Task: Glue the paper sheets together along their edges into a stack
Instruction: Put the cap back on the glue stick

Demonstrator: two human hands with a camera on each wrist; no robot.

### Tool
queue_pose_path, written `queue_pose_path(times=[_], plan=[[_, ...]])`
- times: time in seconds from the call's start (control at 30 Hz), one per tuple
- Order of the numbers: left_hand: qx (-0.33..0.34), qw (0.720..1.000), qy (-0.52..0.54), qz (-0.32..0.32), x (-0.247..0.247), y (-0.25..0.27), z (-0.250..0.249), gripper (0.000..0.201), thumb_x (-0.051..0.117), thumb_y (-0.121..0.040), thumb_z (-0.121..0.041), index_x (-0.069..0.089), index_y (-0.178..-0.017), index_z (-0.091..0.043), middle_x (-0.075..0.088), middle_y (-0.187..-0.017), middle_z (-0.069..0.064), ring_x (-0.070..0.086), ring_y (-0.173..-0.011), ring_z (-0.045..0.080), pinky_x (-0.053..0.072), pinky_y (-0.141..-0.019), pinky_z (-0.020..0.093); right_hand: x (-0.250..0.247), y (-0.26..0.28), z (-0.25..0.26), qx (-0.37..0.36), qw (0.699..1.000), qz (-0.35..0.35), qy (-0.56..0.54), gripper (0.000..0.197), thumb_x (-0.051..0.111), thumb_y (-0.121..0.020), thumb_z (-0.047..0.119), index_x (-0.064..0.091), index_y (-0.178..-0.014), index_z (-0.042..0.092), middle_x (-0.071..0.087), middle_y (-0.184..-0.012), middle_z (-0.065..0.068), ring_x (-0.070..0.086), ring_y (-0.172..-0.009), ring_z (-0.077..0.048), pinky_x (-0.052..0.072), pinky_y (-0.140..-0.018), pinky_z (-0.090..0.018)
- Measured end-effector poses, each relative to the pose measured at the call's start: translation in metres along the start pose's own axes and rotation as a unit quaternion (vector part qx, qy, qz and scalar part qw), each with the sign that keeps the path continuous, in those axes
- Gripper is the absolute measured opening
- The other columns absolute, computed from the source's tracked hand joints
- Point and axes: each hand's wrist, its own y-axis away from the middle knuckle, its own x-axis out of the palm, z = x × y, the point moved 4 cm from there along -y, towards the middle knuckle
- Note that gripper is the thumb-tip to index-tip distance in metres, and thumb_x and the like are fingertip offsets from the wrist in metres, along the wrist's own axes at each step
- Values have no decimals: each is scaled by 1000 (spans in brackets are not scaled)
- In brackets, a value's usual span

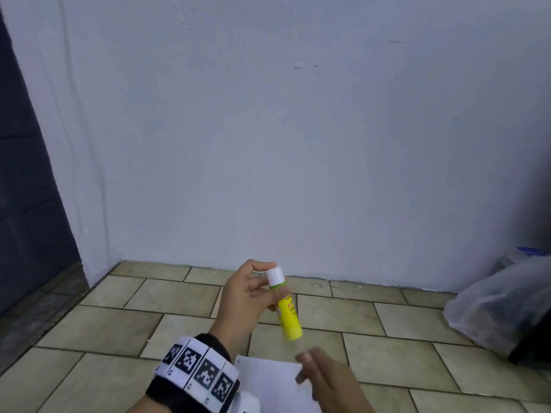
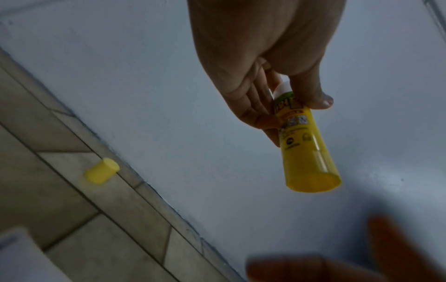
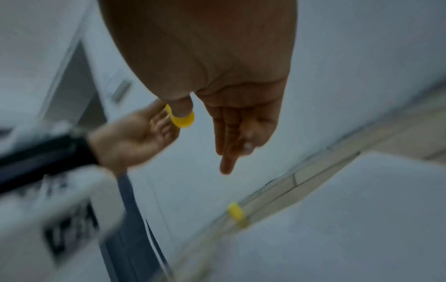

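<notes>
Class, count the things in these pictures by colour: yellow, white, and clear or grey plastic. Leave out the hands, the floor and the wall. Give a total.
Yellow: 2, the glue stick held by the left hand, and its cap lying on the floor.
White: 1, the paper.
Clear or grey plastic: 1, the plastic bag.
Total: 4
</notes>
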Motion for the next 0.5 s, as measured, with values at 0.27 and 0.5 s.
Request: queue_pose_path(times=[0.27,0.5], plan=[[35,996,82,-6,22,12,-14,37,67,-67,-16,55,-101,-10,76,-88,7,66,-72,23,55,-60,28,-22,-1,34,-10,850,21,-526,37,46,-94,20,62,-91,-13,67,-73,-27,62,-49,-23,53,-47,-26],[50,990,121,-54,18,20,-9,37,67,-69,-17,55,-103,-10,74,-96,12,64,-85,38,58,-67,33,-31,-5,27,-137,910,-168,-352,31,82,-66,-3,63,-91,0,71,-86,-15,66,-82,-30,55,-67,-27]])
